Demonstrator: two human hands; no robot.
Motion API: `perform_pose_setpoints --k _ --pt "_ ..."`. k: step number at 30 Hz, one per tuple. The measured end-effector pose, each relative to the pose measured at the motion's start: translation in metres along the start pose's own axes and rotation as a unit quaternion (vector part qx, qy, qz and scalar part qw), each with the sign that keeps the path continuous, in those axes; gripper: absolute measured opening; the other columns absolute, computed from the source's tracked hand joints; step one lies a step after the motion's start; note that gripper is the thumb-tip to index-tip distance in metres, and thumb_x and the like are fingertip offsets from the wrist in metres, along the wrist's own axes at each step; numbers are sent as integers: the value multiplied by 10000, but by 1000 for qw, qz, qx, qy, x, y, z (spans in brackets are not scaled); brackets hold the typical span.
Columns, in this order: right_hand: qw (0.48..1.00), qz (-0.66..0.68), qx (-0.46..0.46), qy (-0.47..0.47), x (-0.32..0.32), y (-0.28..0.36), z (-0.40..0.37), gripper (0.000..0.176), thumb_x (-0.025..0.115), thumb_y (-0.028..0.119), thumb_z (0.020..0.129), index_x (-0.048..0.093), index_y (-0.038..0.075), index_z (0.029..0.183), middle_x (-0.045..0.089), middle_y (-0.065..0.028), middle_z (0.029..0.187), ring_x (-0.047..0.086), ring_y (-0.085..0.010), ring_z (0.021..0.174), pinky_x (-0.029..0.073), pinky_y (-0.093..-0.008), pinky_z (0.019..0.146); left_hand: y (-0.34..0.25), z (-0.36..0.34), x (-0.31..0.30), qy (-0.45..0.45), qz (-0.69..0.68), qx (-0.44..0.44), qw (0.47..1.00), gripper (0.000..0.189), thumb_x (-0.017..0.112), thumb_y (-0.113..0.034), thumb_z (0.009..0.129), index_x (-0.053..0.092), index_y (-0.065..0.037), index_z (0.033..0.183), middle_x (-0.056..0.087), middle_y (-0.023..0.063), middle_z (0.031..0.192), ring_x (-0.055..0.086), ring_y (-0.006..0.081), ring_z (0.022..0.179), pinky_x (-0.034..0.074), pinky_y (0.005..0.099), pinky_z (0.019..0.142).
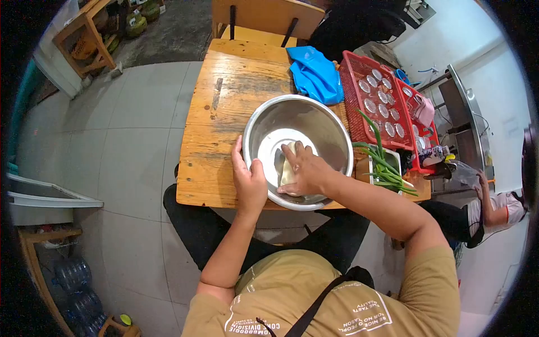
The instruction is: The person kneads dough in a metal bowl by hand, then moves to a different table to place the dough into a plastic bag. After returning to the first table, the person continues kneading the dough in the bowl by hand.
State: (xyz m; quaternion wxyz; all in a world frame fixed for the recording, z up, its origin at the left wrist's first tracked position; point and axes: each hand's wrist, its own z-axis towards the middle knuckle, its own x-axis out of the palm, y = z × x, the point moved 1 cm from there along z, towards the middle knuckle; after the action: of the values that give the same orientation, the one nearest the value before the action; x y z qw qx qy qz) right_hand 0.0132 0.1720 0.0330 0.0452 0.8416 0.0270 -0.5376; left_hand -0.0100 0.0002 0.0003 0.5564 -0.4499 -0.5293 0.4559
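Observation:
A wide metal bowl point(252, 121) sits on the wooden table right in front of me. At its left side my left hand point(251, 182) grips the rim, thumb up and fingers along the outer wall. My right hand point(309, 171) reaches down into the bowl, its fingers bent over a pale, smooth lump of dough point(289, 175) at the bottom. The palm and fingers hide part of the lump. To the right of the bowl, green onions point(386, 165) lie across a small metal container point(393, 159).
The wooden table point(224, 112) carries a blue plastic bag point(315, 73) behind the bowl. Red crates point(353, 84) with several clear glasses stand at the right. A chair point(269, 22) faces me across the table. Another person point(494, 210) works at the far right.

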Motion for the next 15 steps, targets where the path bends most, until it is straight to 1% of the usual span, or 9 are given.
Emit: perform_pose_setpoints --k 2,3,5,6,9,10,13,14,15 --pt "993 -14 -71 -97 3 -3 0 927 724 619 822 453 21 1477 506 -311 1340 573 -460 1186 521 -519 941 -7 -6 2 11 8 34 999 603 427 3 941 292 68 1525 449 259 1488 483 315 1358 373 389 1135" --pt "996 -5 -71 -44 16 0 3 927 724 619 822 453 21 1477 506 -311 1340 573 -460 1186 521 -519 941 2 -17 -3 3 7 -19 1000 603 427 3 941 292 68 1525 449 259 1488 483 315 1358 373 389 1135" --pt "995 34 -70 -62 7 -3 27 752 714 579 839 558 7 1303 539 -294 1231 621 -428 1091 547 -490 857 -4 -7 -4 26 2 -21 999 620 411 25 921 279 76 1525 455 267 1474 496 308 1337 376 385 1131" --pt "990 20 -57 -124 11 -4 42 615 697 548 864 610 11 1150 588 -274 1120 668 -425 959 562 -480 789 -4 1 -5 30 1 -18 999 620 411 25 921 279 76 1525 455 267 1474 496 308 1337 376 385 1131" --pt "988 58 31 -143 2 5 60 555 671 534 894 643 16 1093 638 -253 1027 690 -432 850 568 -489 753 -2 0 -4 35 -40 -22 998 628 396 72 870 327 75 1495 442 238 1470 459 277 1363 312 389 1184" --pt "976 41 45 -207 6 3 68 524 664 524 905 662 17 1035 683 -245 924 696 -449 791 568 -505 732 2 1 -4 36 -43 -11 998 633 391 69 871 319 74 1500 441 239 1469 463 279 1357 313 390 1183" --pt "950 138 124 -253 2 -9 81 534 658 524 915 658 5 1043 709 -271 941 702 -459 849 562 -515 753 -2 1 -4 35 -29 2 999 636 384 62 878 304 72 1509 440 244 1468 467 286 1353 316 391 1180" --pt "944 176 181 -211 -1 -14 80 562 653 533 925 662 -7 1079 723 -273 941 717 -434 890 564 -492 782 -6 -1 -4 30 -9 0 1000 635 382 59 884 297 70 1513 440 247 1467 465 291 1356 316 391 1179" --pt "945 171 176 -216 -1 -21 78 562 653 533 925 662 -7 1079 723 -273 941 717 -434 890 564 -492 782 -5 -3 -5 26 -13 6 1000 635 382 59 884 297 70 1513 440 247 1467 465 291 1356 316 391 1179"
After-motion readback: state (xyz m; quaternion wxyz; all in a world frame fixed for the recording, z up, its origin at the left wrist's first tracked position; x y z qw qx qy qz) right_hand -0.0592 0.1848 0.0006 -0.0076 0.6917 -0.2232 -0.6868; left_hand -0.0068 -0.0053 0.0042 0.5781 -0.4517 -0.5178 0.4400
